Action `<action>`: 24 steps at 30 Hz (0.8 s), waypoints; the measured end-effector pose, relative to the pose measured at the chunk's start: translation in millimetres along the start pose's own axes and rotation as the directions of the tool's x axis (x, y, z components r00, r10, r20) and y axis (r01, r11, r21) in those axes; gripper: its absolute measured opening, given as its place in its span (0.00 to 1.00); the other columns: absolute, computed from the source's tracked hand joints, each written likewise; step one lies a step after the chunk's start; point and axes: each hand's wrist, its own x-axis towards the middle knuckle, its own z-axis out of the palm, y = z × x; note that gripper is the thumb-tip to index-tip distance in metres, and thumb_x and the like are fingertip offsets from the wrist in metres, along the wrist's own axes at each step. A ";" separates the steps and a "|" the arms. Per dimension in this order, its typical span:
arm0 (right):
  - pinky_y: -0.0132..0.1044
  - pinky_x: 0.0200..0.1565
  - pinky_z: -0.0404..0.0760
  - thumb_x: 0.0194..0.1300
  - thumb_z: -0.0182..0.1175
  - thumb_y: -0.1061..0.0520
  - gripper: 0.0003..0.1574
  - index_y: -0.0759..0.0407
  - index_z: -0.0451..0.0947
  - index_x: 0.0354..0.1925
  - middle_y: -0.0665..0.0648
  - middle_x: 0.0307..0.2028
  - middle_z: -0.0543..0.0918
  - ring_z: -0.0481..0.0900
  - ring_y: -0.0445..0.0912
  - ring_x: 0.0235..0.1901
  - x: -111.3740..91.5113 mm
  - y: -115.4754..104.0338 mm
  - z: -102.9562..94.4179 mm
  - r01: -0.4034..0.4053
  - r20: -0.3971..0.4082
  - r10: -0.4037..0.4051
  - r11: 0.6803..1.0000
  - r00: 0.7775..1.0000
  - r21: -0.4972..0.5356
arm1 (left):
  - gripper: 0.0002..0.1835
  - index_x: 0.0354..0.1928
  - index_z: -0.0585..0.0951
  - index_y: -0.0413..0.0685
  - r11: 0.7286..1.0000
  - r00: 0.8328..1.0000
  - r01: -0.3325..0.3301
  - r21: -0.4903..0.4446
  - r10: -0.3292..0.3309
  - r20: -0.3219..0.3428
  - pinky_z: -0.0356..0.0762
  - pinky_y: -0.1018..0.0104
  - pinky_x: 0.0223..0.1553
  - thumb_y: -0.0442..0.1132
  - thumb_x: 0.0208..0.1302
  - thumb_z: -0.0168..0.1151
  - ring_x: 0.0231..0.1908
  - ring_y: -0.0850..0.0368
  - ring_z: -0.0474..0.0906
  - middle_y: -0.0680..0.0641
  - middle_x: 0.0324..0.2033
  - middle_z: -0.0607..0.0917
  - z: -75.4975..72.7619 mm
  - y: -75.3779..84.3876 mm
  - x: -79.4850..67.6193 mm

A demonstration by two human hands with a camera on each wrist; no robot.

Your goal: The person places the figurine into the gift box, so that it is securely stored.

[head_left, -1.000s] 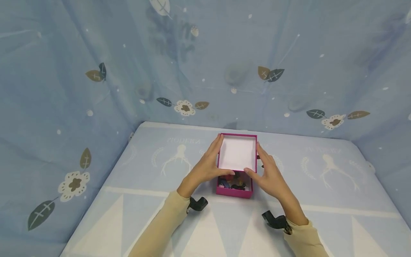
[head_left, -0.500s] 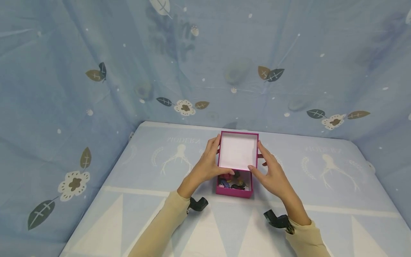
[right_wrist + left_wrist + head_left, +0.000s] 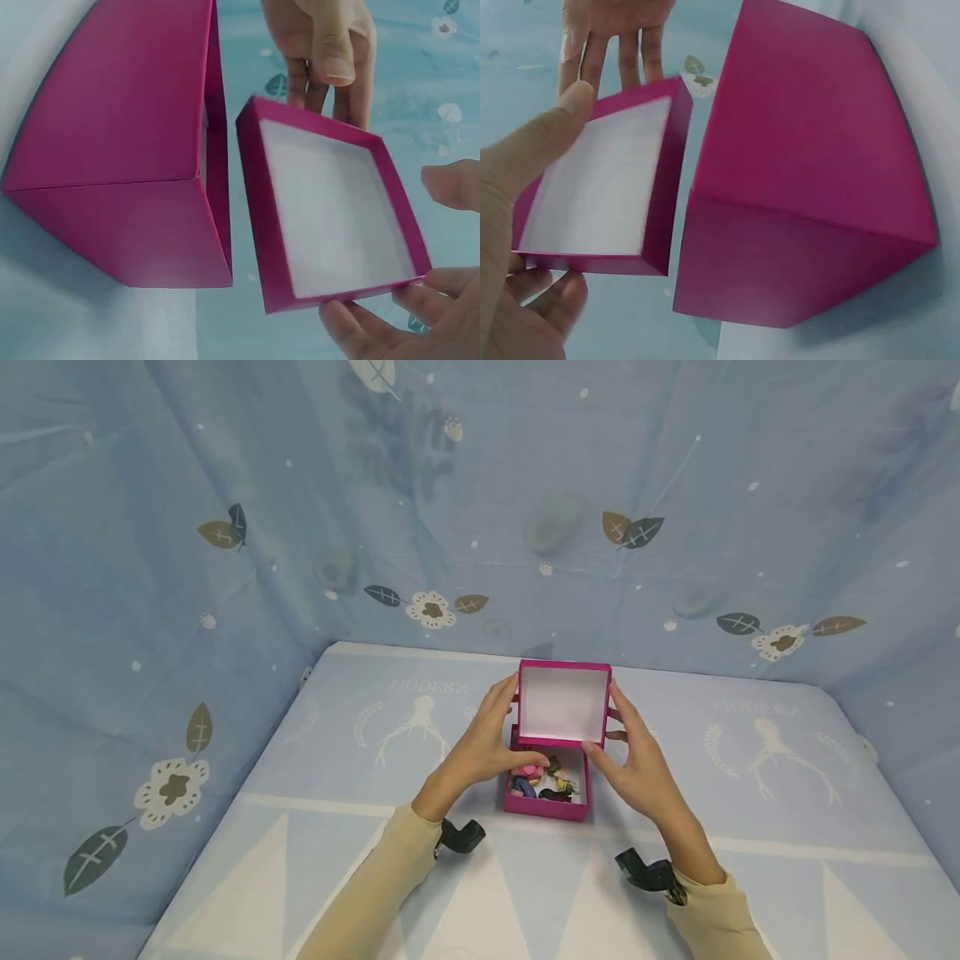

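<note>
A magenta box lid point(image 3: 564, 703) with a white inside is held up between both hands, its inside turned towards me. On its left side my left hand point(image 3: 480, 753) grips the lid, thumb near the lower edge and fingers along the side. My right hand point(image 3: 636, 775) holds the opposite side, its thumb by the lower right corner. Beneath stands the matching magenta box point(image 3: 546, 809), uncovered on the table. Inside it lie small figures, among them a pink one point(image 3: 528, 772) and a black one point(image 3: 557, 794). In the right wrist view a gap separates lid point(image 3: 337, 217) and box point(image 3: 120, 97).
A pale blue and white patterned cloth point(image 3: 360, 868) covers the table. Blue fabric curtain point(image 3: 480, 510) printed with leaves and flowers hangs behind and at both sides. A black wrist camera point(image 3: 462, 837) sits on the left wrist, another camera point(image 3: 645, 871) on the right.
The lid has risen slightly, shifted right and tipped more upright, so more of the box's contents shows. Both hands stay on the lid; the box has kept its place.
</note>
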 end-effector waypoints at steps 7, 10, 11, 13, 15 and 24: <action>0.62 0.60 0.71 0.60 0.66 0.67 0.65 0.45 0.35 0.79 0.64 0.73 0.50 0.61 0.67 0.69 0.8 -3.8 -0.5 0.030 -0.011 -0.029 0.994 1.000 0.106 | 0.61 0.76 0.51 0.42 0.985 0.998 -0.059 -0.165 0.057 -0.018 0.72 0.59 0.63 0.39 0.44 0.81 0.68 0.46 0.65 0.41 0.72 0.57 0.6 0.6 0.6; 0.62 0.59 0.69 0.59 0.65 0.70 0.63 0.54 0.36 0.79 0.70 0.71 0.50 0.60 0.70 0.68 -0.5 -15.3 -1.6 0.050 -0.021 -0.048 0.991 0.999 0.122 | 0.60 0.76 0.51 0.44 0.981 0.997 -0.076 -0.178 0.072 -0.029 0.72 0.56 0.63 0.39 0.45 0.81 0.69 0.47 0.65 0.42 0.70 0.62 1.2 0.8 0.5; 0.61 0.59 0.69 0.58 0.64 0.72 0.62 0.58 0.37 0.78 0.71 0.70 0.50 0.60 0.71 0.67 -0.9 -19.7 -2.3 0.059 -0.028 -0.056 0.990 0.998 0.131 | 0.60 0.76 0.50 0.44 0.982 0.996 -0.083 -0.170 0.078 -0.038 0.72 0.56 0.63 0.40 0.46 0.80 0.69 0.47 0.65 0.42 0.69 0.63 1.1 0.9 0.5; 0.60 0.59 0.68 0.58 0.63 0.74 0.58 0.67 0.41 0.76 0.74 0.67 0.52 0.61 0.72 0.66 -1.5 -29.0 -3.9 0.082 -0.044 -0.076 0.985 0.996 0.152 | 0.63 0.77 0.48 0.47 0.986 0.994 -0.096 -0.139 0.089 -0.057 0.73 0.55 0.62 0.41 0.46 0.81 0.67 0.46 0.67 0.41 0.69 0.65 0.9 0.5 0.2; 0.54 0.60 0.69 0.57 0.63 0.75 0.54 0.73 0.45 0.74 0.75 0.66 0.53 0.63 0.72 0.65 -1.7 -36.5 -5.3 0.098 -0.059 -0.089 0.982 0.994 0.164 | 0.64 0.78 0.46 0.49 0.989 0.993 -0.100 -0.112 0.092 -0.075 0.75 0.54 0.61 0.42 0.45 0.81 0.66 0.45 0.69 0.41 0.68 0.66 0.6 0.0 -0.1; 0.24 0.64 0.66 0.57 0.60 0.79 0.42 0.77 0.53 0.65 0.72 0.66 0.54 0.65 0.67 0.64 -1.3 -22.4 3.3 0.147 -0.137 -0.116 0.960 0.984 0.237 | 0.55 0.74 0.55 0.53 0.989 0.995 -0.057 -0.140 0.045 -0.086 0.75 0.52 0.60 0.43 0.48 0.80 0.65 0.47 0.71 0.47 0.69 0.69 0.4 1.4 -1.2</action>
